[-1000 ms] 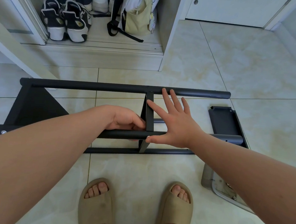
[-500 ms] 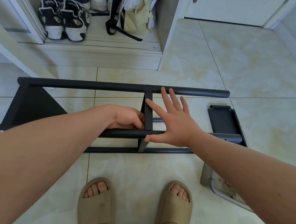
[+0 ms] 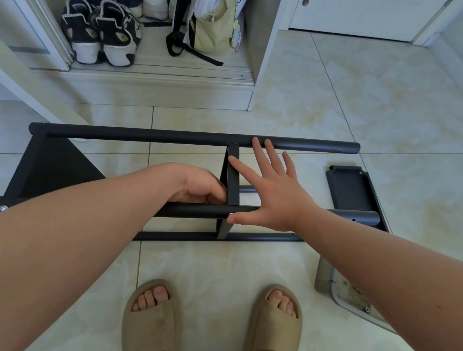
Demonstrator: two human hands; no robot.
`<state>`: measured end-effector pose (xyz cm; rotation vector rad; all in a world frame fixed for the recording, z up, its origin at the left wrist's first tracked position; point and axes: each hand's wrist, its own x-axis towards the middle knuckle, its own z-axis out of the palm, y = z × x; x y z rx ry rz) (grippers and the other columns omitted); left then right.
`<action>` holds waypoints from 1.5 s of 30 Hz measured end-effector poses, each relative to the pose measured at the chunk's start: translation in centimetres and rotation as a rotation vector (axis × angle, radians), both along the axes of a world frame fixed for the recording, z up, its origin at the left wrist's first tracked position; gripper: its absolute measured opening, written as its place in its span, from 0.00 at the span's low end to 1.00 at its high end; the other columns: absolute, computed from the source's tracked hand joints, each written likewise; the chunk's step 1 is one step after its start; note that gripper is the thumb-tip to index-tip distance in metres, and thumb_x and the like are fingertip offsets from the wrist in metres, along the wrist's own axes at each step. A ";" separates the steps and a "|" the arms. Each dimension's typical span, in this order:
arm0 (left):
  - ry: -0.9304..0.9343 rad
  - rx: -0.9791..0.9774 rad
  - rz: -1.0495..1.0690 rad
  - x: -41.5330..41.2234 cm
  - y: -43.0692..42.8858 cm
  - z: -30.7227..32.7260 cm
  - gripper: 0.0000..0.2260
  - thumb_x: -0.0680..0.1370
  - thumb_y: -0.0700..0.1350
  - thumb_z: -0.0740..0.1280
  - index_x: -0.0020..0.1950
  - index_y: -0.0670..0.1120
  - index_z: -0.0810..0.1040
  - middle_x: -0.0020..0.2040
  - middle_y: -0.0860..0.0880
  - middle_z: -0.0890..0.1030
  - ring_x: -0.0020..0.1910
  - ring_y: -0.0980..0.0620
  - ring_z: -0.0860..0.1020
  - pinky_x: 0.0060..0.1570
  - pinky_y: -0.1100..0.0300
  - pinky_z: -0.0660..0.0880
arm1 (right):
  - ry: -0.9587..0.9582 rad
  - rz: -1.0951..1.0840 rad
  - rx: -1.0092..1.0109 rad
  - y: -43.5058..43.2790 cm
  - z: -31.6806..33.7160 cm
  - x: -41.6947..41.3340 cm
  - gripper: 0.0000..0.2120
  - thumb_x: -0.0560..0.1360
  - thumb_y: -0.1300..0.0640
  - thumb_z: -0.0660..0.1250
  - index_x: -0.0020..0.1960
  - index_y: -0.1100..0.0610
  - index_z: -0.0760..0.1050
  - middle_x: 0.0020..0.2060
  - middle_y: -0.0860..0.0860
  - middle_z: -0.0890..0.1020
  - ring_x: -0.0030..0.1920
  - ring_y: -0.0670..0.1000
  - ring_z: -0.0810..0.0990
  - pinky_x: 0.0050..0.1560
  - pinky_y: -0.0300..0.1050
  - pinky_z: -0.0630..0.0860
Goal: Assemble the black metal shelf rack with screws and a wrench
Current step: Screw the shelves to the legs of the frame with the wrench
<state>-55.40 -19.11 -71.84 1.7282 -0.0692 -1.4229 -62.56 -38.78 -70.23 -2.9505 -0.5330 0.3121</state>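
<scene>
Black metal shelf rack [image 3: 173, 137]: head view; it lies on the tiled floor [image 3: 365, 102], just ahead of the person's feet.
Long axis: its tubes run left to right across the view.
Far tube: spans nearly the full width, and its right end is free.
Near tube [image 3: 195, 210]: parallel to the far one and passes under both forearms.
Lower rail [image 3: 194, 238]: thinner, parallel, and closest to the feet.
Left end: closed by a black side panel [image 3: 49, 169], with a silver screw [image 3: 3, 208] in the near tube's tip.
Cross brace [image 3: 233, 175]: a flat black strip at mid-length, running far to near across the tubes.
Second screw [image 3: 230, 214]: silver, on the near tube at the brace's foot.
Left hand [image 3: 200, 185]: fingers curled, with the tips going behind the brace's left edge; whether they pinch anything there cannot be told.
Right hand [image 3: 272, 197]: flat and spread, palm on the near tube, thumb beside the second screw, forefinger touching the brace and two fingertips reaching the far tube.
Loose panel [image 3: 351, 188]: black, lying on the floor at the rack's right end.
Grey metal piece [image 3: 324, 281]: partly hidden under the right forearm.
Writing: marks on the sneakers [image 3: 100, 34] and the pale bag [image 3: 215, 25] in the cabinet are too small to read.
Feet: in beige slides [image 3: 151, 322].
</scene>
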 end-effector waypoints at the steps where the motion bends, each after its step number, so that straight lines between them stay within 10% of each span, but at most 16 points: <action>1: 0.005 -0.001 0.011 0.0 -0.1 0.0 0.07 0.77 0.34 0.66 0.50 0.40 0.83 0.49 0.41 0.85 0.51 0.46 0.82 0.63 0.52 0.75 | -0.003 0.001 0.001 0.0 0.0 0.0 0.52 0.63 0.16 0.49 0.80 0.36 0.38 0.80 0.53 0.33 0.79 0.57 0.29 0.78 0.64 0.36; 16: 0.048 -0.002 -0.004 -0.4 0.1 -0.2 0.05 0.79 0.42 0.66 0.48 0.44 0.82 0.36 0.48 0.82 0.35 0.53 0.80 0.41 0.58 0.77 | 0.003 -0.001 0.004 0.0 0.0 0.0 0.52 0.63 0.16 0.49 0.80 0.36 0.38 0.80 0.53 0.32 0.79 0.57 0.29 0.78 0.65 0.37; 31: 0.173 -0.070 0.096 -0.2 0.4 -0.5 0.08 0.80 0.38 0.62 0.54 0.44 0.80 0.46 0.45 0.83 0.45 0.48 0.80 0.51 0.53 0.78 | 0.004 0.003 -0.011 0.0 0.1 0.0 0.52 0.63 0.16 0.48 0.80 0.36 0.37 0.80 0.53 0.32 0.79 0.57 0.29 0.78 0.65 0.36; 45: 0.096 -0.044 0.051 -0.3 0.2 -0.6 0.05 0.78 0.37 0.65 0.49 0.43 0.81 0.36 0.46 0.82 0.35 0.52 0.80 0.46 0.55 0.78 | 0.010 0.000 -0.007 0.0 0.3 0.0 0.52 0.63 0.16 0.49 0.80 0.36 0.38 0.80 0.53 0.32 0.79 0.57 0.29 0.78 0.64 0.36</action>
